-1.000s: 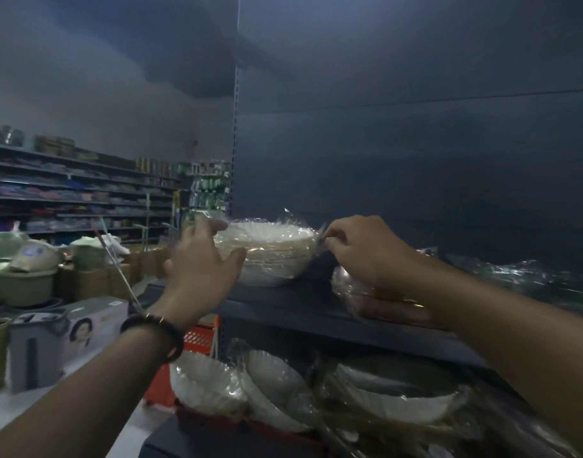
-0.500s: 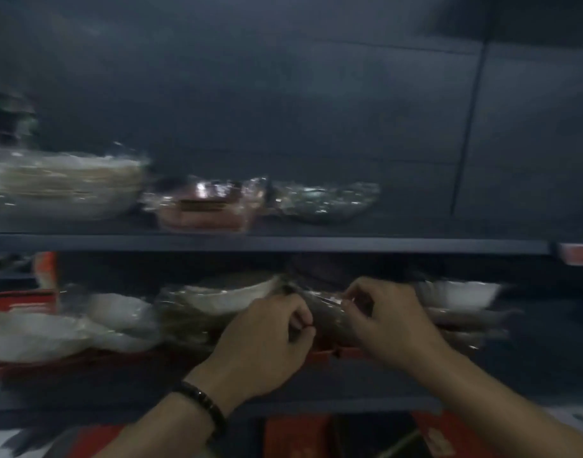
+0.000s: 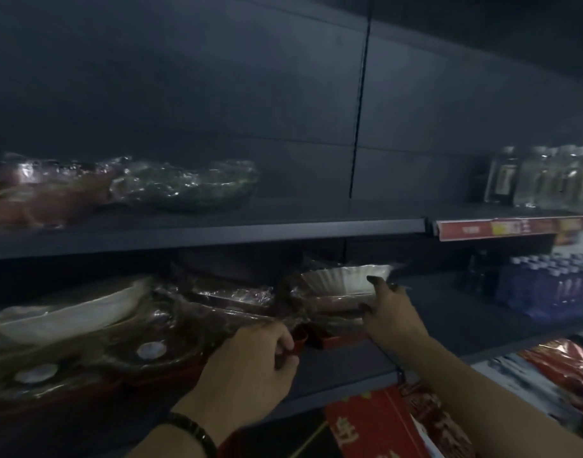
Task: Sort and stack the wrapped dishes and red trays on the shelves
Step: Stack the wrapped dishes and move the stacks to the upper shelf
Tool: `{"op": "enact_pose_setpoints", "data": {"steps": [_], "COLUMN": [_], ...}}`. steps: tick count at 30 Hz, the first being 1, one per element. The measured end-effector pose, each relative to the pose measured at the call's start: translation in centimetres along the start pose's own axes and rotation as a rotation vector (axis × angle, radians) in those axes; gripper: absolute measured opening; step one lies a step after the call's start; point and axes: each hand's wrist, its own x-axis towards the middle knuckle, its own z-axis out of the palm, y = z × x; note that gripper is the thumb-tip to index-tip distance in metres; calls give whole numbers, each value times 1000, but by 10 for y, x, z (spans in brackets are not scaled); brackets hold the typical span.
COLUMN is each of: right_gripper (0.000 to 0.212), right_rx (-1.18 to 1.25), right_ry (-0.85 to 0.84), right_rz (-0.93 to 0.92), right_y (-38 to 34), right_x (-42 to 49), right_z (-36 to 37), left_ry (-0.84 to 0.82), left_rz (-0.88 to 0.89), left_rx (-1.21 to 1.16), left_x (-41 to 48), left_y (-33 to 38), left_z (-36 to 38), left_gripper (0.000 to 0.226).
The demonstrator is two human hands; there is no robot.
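On the lower shelf (image 3: 449, 322) lies a row of plastic-wrapped dishes on red trays. My left hand (image 3: 250, 365) has its fingers curled round the front edge of a wrapped red tray (image 3: 330, 342). My right hand (image 3: 389, 312) holds the right end of a wrapped white fluted dish (image 3: 343, 279), index finger up against its rim and thumb underneath. Another wrapped white dish (image 3: 62, 315) and dark wrapped dishes (image 3: 118, 355) lie further left. The upper shelf (image 3: 283, 226) carries a wrapped reddish stack (image 3: 42, 196) and a wrapped dark dish (image 3: 187, 186).
Glass jars (image 3: 548, 176) stand on the upper shelf at the right, above a red price strip (image 3: 515, 228). Packs of blue-capped bottles (image 3: 548, 285) fill the lower shelf's right end. Red boxes (image 3: 382, 424) sit below the shelf edge.
Both hands dropped from the upper shelf's white dish to the lower shelf. Since half a second ago they have spread apart, the right hand moving to the white fluted dish; the view panned right.
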Motion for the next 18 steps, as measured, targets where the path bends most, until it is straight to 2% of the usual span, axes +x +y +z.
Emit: {"op": "enact_pose_setpoints", "data": {"steps": [4, 9, 14, 18], "right_gripper": [76, 60, 63, 52], "right_rx": [-17, -177, -65, 47], "right_ry": [19, 84, 111, 211], "right_rz": [17, 25, 48, 52], "right_y": [5, -3, -1, 1], "right_x": [52, 89, 102, 104], "right_z": [13, 25, 37, 40], "left_ry": [-10, 4, -1, -36], "left_rz": [-13, -2, -8, -25], "left_rx": [-9, 2, -10, -20], "left_x": [32, 72, 82, 77], "left_y": [-4, -11, -14, -17], "left_z": [10, 19, 34, 39], "left_gripper": [12, 7, 6, 4]}}
